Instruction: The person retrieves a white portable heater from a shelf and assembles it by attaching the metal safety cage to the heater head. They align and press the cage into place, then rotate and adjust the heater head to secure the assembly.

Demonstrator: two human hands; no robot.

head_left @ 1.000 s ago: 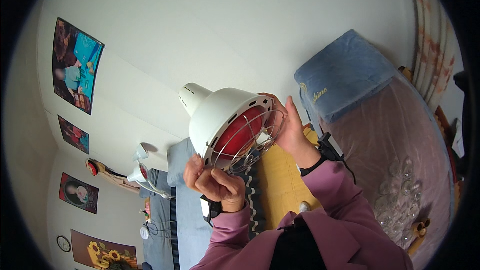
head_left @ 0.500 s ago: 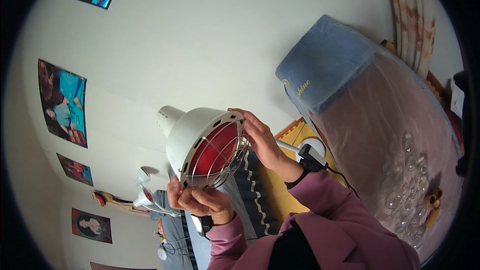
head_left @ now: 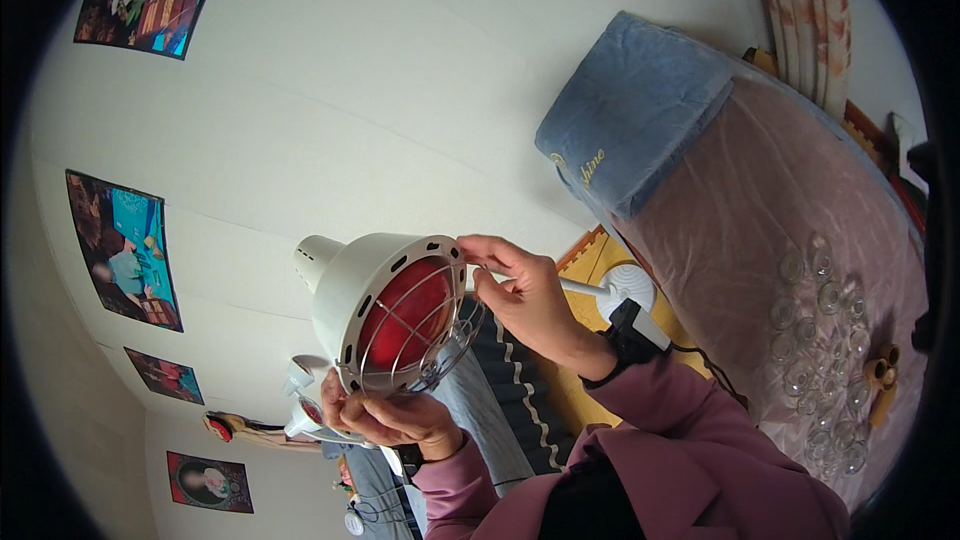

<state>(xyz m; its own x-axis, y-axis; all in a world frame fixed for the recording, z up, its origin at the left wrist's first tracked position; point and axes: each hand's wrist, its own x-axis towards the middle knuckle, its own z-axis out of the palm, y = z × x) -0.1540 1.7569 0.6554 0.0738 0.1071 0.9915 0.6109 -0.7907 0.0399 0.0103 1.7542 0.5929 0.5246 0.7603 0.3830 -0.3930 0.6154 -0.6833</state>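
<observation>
An infrared heat lamp with a white shade (head_left: 345, 280) is tilted in front of me, its opening turned toward me. Inside shows a red bulb (head_left: 405, 315), behind a metal wire guard (head_left: 415, 332) fixed across the slotted rim. My left hand (head_left: 400, 418) grips the lower rim, fingers closed around it near the guard's edge. At the right side of the rim, my right hand (head_left: 535, 305) pinches the edge beside the guard with bent fingers. The fingertips are partly hidden, so I cannot tell whether they grip rim or wire.
A white pole runs to a round white base (head_left: 628, 290) on the yellow floor (head_left: 575, 395). To the right, a treatment bed (head_left: 720, 200) holds a blue cushion (head_left: 640, 105), several glass cups (head_left: 820, 340) and bamboo cups (head_left: 882, 380). More lamps (head_left: 305, 410) and another bed (head_left: 480, 390) stand behind.
The lamp head has shifted slightly left and down in view, with its opening turned more toward me. My right hand's fingers have bent more at the rim. The whole view has swung.
</observation>
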